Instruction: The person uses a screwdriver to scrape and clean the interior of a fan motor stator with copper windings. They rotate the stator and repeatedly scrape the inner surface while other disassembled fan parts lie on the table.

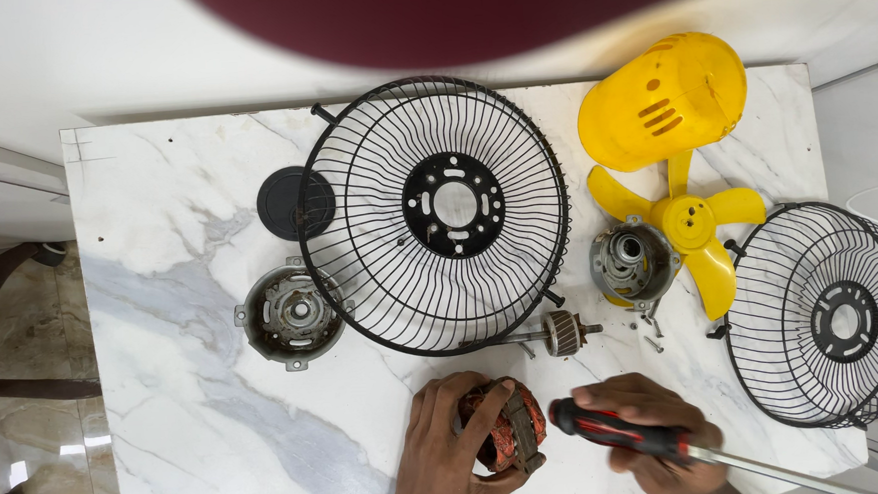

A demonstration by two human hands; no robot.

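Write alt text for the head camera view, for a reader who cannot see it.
A person's left hand grips a copper-wound motor stator while the right hand holds a red-and-black screwdriver over a white marble table. Fan parts lie spread beyond: two black wire guards, a yellow blade, a yellow housing, metal motor caps and a rotor shaft.

Screwdriver tip beyond the bottom edge.

A home repair spot, it seems. A marble bench stands on polished floor tiles. Fan parts lie around a wire guard.
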